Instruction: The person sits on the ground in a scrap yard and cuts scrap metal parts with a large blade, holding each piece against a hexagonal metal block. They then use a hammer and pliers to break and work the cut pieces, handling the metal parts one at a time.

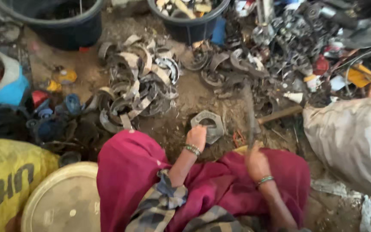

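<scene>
Gripping with both hands, the person sits low over the dirt floor. Her left hand is closed on the near edge of a grey six-sided metal ring, which lies flat on the ground just past her fingers. Her right hand is wrapped tight around a dark hammer, blurred, its shaft rising from the fist to just right of the ring. Beyond the left grip lies a heap of curved metal pieces, and farther off stand two dark tubs. Right of the hammer grip slumps a pale sack. Left of both hands sits a round cream lid beside a yellow bag.
</scene>
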`<state>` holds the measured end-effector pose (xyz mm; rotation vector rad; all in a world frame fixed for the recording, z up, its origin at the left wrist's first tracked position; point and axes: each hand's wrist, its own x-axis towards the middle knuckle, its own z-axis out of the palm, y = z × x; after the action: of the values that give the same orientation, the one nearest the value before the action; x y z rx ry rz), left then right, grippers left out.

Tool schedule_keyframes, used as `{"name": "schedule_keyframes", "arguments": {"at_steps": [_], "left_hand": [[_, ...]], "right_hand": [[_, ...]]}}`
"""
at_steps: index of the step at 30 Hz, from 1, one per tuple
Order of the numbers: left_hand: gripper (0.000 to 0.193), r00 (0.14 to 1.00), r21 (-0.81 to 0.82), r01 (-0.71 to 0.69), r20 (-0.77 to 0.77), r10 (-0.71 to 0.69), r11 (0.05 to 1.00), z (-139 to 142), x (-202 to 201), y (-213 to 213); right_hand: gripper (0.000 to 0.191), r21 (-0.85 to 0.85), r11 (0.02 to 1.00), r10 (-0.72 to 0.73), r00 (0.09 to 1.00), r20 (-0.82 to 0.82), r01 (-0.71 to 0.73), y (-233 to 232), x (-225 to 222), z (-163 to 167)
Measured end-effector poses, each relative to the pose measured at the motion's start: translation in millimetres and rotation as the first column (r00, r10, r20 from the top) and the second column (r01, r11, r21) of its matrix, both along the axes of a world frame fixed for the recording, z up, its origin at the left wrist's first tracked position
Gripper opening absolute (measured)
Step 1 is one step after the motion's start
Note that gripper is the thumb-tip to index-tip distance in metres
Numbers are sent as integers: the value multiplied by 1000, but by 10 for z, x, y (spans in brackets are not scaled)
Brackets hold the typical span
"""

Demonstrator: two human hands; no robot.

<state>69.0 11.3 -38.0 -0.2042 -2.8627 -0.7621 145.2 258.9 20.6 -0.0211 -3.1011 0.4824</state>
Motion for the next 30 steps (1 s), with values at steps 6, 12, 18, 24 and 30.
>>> {"name": "schedule_keyframes", "arguments": {"at_steps": [6,12,18,24,30], "left_hand": [[17,999,14,19,37,-19,1000,-67,-32,12],[19,1000,5,19,12,-19,1000,-72,-46,-8],[16,999,-43,20,36,-18,999,-65,-33,1],[15,999,15,11,32,-11,1000,-104,-58,-27],[17,980,-172,-9,192,42,985,-120,-125,-152]], "right_hand": [[34,-241,970,-101,964,-247,40,-36,291,201],[34,-11,996,93,995,37,-93,-155,146,-317],[29,-234,972,-81,935,-346,-2,75,154,258],[36,-187,981,-79,992,-99,59,-327,265,-64],[31,-36,999,11,999,49,-9,-377,215,-505]]}}
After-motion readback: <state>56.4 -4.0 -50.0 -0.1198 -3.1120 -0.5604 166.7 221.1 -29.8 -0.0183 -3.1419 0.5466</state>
